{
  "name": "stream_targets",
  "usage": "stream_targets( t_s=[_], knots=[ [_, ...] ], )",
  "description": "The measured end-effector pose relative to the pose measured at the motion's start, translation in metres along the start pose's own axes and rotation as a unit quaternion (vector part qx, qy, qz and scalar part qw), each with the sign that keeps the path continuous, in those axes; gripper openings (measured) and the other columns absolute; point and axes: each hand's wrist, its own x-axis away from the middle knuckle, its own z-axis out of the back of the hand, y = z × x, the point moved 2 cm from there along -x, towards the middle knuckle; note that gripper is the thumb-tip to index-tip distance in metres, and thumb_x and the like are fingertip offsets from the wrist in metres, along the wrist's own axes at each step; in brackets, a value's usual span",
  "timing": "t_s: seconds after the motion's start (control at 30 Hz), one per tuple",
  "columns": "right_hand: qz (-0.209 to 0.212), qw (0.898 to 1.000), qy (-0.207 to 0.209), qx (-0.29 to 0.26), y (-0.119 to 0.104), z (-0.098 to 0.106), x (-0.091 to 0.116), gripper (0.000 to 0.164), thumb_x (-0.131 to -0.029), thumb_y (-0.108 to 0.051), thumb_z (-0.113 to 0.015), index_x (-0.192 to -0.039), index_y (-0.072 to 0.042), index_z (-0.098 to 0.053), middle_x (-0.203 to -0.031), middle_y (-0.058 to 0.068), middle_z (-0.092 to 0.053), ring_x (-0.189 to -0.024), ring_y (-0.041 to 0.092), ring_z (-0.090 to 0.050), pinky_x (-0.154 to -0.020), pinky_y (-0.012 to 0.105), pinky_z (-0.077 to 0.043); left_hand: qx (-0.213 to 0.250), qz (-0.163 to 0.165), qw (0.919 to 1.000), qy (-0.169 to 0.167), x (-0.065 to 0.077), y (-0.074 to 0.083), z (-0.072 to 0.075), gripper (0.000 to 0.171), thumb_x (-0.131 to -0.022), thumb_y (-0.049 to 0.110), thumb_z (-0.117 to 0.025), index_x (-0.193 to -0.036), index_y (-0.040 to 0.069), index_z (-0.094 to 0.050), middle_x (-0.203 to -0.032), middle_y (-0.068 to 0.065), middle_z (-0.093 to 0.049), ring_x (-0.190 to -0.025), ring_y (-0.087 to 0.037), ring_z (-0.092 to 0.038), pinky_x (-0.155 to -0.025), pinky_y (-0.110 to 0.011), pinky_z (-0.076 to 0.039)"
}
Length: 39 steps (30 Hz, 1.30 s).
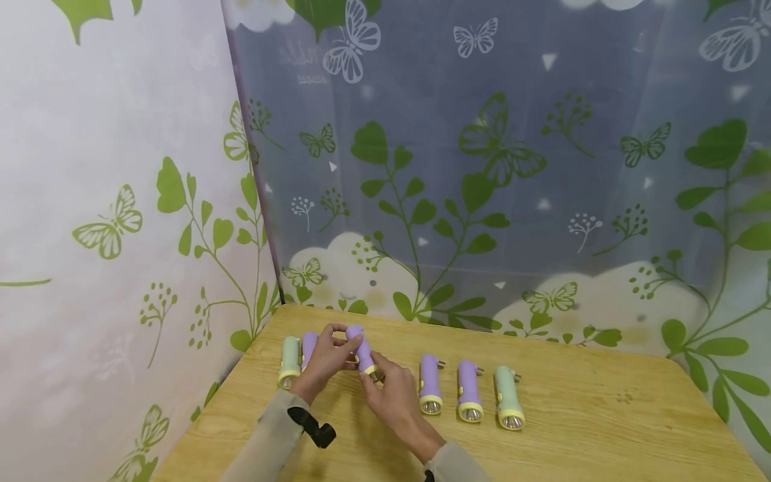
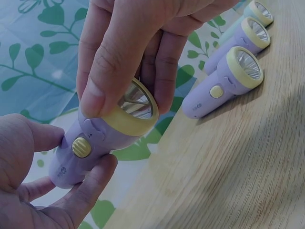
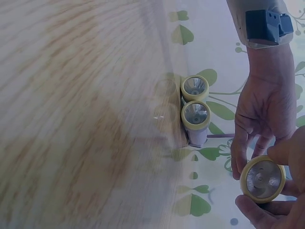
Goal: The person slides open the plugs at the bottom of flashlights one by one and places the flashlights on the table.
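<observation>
Both hands hold one purple flashlight (image 1: pixel 363 349) with a yellow lens ring, lifted above the table. The left hand (image 1: pixel 328 358) grips the body between thumb and fingers, below the yellow switch (image 2: pixel 81 147) in the left wrist view. At the lens end, the right hand (image 1: pixel 394 395) pinches the yellow ring (image 2: pixel 131 121) with its thumb and fingers. The right wrist view shows the flashlight's round lens (image 3: pixel 262 179) face on, fingers of both hands around it. Close to the left hand stand a green flashlight (image 1: pixel 290 358) and another purple flashlight (image 1: pixel 310 345).
To the right on the wooden table (image 1: pixel 602 415) are two purple flashlights, one nearer (image 1: pixel 430 381) and one beside it (image 1: pixel 468 388), then a green flashlight (image 1: pixel 508 395). Metal plug prongs (image 1: pixel 517 378) jut from its side. Printed curtains (image 1: pixel 482 234) border the table's back and left.
</observation>
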Motion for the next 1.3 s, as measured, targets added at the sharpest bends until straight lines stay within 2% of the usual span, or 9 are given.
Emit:
stream_targets(
  t_s=[0.13, 0.3, 0.4, 0.77, 0.97, 1.07, 1.3],
  knots=[
    [-0.009, 1.000, -0.002, 0.000, 0.002, 0.000, 0.002, 0.043, -0.082, -0.026, -0.064, -0.121, -0.007, -0.057, -0.082, 0.004, -0.070, -0.060, 0.000, -0.056, -0.050, 0.012, -0.041, 0.000, 0.001, 1.0000, 0.007, -0.005, -0.008, -0.002, 0.055, -0.083, 0.037, -0.063, -0.124, 0.012, -0.036, -0.104, -0.017, -0.047, -0.072, -0.020, -0.065, -0.065, -0.034, -0.056],
    [-0.007, 1.000, -0.002, 0.000, 0.003, 0.002, 0.004, 0.042, -0.082, -0.026, -0.064, -0.120, -0.007, -0.058, -0.086, 0.004, -0.071, -0.061, 0.000, -0.057, -0.051, 0.012, -0.041, -0.003, -0.002, 1.0000, 0.009, -0.002, -0.006, -0.003, 0.051, -0.084, 0.034, -0.062, -0.123, 0.012, -0.038, -0.103, -0.017, -0.049, -0.071, -0.020, -0.065, -0.065, -0.036, -0.056],
    [-0.006, 1.000, -0.001, -0.001, 0.003, 0.003, 0.006, 0.042, -0.082, -0.027, -0.065, -0.119, -0.007, -0.058, -0.086, 0.004, -0.071, -0.061, 0.000, -0.057, -0.051, 0.012, -0.041, -0.004, -0.006, 0.9999, 0.011, -0.003, -0.010, -0.004, 0.051, -0.083, 0.035, -0.063, -0.121, 0.013, -0.039, -0.102, -0.016, -0.050, -0.071, -0.020, -0.065, -0.062, -0.034, -0.056],
    [-0.014, 0.999, 0.002, -0.030, 0.005, 0.011, 0.009, 0.042, -0.081, -0.026, -0.066, -0.116, -0.005, -0.059, -0.090, 0.007, -0.070, -0.063, 0.009, -0.061, -0.052, 0.012, -0.042, -0.008, -0.020, 0.9997, 0.012, 0.001, -0.006, -0.011, 0.047, -0.083, 0.034, -0.063, -0.120, 0.014, -0.041, -0.100, -0.015, -0.049, -0.072, -0.020, -0.064, -0.062, -0.036, -0.056],
    [-0.027, 0.999, 0.004, -0.038, 0.005, 0.016, 0.010, 0.041, -0.079, -0.027, -0.068, -0.115, -0.008, -0.060, -0.092, 0.005, -0.070, -0.065, 0.014, -0.061, -0.054, 0.013, -0.042, 0.005, -0.027, 0.9996, 0.007, 0.004, -0.005, -0.015, 0.045, -0.083, 0.032, -0.063, -0.120, 0.015, -0.042, -0.101, -0.015, -0.048, -0.072, -0.020, -0.064, -0.065, -0.039, -0.056],
    [-0.037, 0.998, 0.007, -0.043, 0.006, 0.018, 0.011, 0.042, -0.078, -0.027, -0.069, -0.115, -0.009, -0.061, -0.096, 0.005, -0.069, -0.067, 0.015, -0.061, -0.055, 0.014, -0.042, 0.006, -0.037, 0.9993, 0.002, 0.005, -0.003, -0.017, 0.047, -0.084, 0.033, -0.063, -0.121, 0.014, -0.042, -0.102, -0.016, -0.047, -0.072, -0.020, -0.064, -0.065, -0.040, -0.056],
    [-0.057, 0.998, -0.007, -0.038, 0.008, 0.020, 0.012, 0.044, -0.078, -0.029, -0.069, -0.116, -0.010, -0.060, -0.099, 0.003, -0.067, -0.071, 0.011, -0.059, -0.058, 0.014, -0.043, 0.012, -0.032, 0.9994, 0.003, 0.008, -0.001, -0.019, 0.045, -0.083, 0.033, -0.063, -0.119, 0.017, -0.043, -0.102, -0.016, -0.047, -0.071, -0.021, -0.065, -0.068, -0.045, -0.055]
  ],
)
